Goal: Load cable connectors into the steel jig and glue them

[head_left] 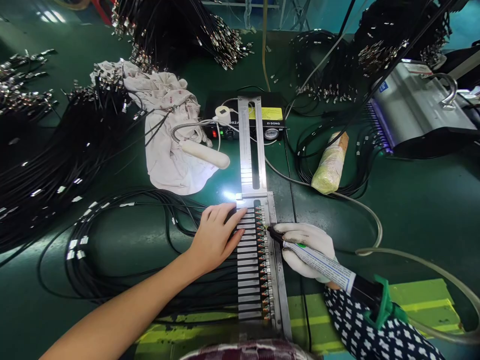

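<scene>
White-gloved right hand (309, 245), right of centre: I have its fingers closed around a labelled, black-tipped syringe (318, 261), probably light and rigid, best held near the tip. My bare left hand's (212, 235) parted fingers touch the slotted metal jig (247, 269), mid-frame.

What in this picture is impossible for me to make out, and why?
All in the head view:
- Fine print on the syringe, held in the gloved right hand: too small.
- The reading on the gauge: too small.
- Part of the yellow label: behind the metal frame.
- The rest of the cable bundle at far left: cut off by the left edge.
- The palm of the left hand: turned away.
</scene>
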`<state>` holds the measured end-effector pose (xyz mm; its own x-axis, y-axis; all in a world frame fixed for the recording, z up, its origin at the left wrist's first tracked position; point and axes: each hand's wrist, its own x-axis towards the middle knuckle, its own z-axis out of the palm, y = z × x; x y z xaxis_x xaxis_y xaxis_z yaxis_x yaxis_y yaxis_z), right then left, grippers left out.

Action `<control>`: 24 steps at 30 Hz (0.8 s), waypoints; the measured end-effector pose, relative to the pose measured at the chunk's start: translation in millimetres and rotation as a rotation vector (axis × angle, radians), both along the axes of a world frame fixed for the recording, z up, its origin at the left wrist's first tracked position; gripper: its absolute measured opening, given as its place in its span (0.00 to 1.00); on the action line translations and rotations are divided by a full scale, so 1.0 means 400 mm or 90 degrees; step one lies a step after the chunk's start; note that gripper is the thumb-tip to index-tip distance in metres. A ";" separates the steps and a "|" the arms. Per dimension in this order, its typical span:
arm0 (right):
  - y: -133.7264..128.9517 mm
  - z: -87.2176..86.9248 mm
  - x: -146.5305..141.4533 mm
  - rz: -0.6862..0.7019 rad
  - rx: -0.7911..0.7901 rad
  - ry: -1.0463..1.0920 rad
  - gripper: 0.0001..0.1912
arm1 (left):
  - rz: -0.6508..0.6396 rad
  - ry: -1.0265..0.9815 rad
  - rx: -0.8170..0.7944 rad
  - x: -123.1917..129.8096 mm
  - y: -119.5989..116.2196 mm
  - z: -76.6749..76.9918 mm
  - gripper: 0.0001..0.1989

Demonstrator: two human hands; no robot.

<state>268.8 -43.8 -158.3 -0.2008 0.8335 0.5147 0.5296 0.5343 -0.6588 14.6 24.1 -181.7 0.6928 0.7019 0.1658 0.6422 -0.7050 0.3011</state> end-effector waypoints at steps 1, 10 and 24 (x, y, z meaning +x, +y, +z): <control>0.000 -0.001 0.000 0.001 -0.002 -0.002 0.07 | -0.001 0.000 -0.001 0.000 0.000 0.000 0.20; 0.004 -0.006 -0.001 -0.013 -0.002 -0.008 0.07 | -0.004 0.001 -0.002 -0.005 -0.002 0.000 0.21; -0.026 0.005 -0.002 -0.001 -0.012 -0.004 0.08 | 0.001 0.000 -0.007 0.000 -0.001 0.001 0.20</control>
